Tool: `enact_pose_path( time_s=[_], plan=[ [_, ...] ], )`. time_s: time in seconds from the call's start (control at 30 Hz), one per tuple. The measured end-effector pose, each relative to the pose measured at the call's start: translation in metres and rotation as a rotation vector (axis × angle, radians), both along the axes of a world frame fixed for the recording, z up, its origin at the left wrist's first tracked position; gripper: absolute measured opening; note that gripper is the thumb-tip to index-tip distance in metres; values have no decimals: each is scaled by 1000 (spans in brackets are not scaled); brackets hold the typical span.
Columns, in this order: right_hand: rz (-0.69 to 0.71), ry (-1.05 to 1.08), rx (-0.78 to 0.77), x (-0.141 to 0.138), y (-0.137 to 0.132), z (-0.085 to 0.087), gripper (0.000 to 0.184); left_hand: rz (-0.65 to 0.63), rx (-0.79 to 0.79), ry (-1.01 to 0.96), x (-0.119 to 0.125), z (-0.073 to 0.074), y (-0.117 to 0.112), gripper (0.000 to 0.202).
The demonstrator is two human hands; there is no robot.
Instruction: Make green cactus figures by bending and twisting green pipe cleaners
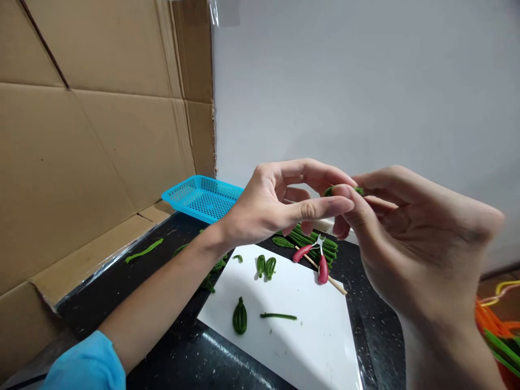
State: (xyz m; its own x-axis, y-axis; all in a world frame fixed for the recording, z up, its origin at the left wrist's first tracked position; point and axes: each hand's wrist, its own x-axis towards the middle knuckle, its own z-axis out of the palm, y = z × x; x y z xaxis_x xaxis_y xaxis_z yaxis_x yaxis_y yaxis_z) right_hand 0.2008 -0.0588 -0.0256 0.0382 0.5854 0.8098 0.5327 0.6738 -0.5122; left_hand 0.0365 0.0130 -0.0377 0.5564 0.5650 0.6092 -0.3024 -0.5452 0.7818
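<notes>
Raised above the table, my left hand (276,203) and my right hand (406,233) meet at the fingertips. Both are closed in a pinch on a small dark green pipe cleaner piece (359,190), which is mostly hidden by fingers and thumbs. Below them lies a white sheet (280,357). On it are a leaf shape of coiled pipe cleaner (240,316), a short straight pipe cleaner (278,316), a pair of small looped leaves (266,267) and a tiny curved bit (238,258).
Red-handled pliers (323,269) and a thin wooden stick (338,285) lie at the sheet's far right edge, by a bundle of green pipe cleaners (331,249). A blue basket (203,200) stands at the back left. Cardboard (101,135) walls the left side.
</notes>
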Motion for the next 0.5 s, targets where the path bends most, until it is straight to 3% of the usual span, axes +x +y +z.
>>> enact_pose_path(
  time_s=[0.17,0.23,0.33,0.5],
  plan=[
    [-65,-423,-99,20,3,-2,15,89,135,202,-20,9,14,18],
    [-76,-512,-61,26,4,-3,17,109,210,312,-28,10,23,16],
    [-77,-565,-96,29,8,-5,18,76,201,502,-33,3,38,18],
    [81,-714,-374,29,19,-12,21,73,203,1341,-24,-25,52,13]
  ],
)
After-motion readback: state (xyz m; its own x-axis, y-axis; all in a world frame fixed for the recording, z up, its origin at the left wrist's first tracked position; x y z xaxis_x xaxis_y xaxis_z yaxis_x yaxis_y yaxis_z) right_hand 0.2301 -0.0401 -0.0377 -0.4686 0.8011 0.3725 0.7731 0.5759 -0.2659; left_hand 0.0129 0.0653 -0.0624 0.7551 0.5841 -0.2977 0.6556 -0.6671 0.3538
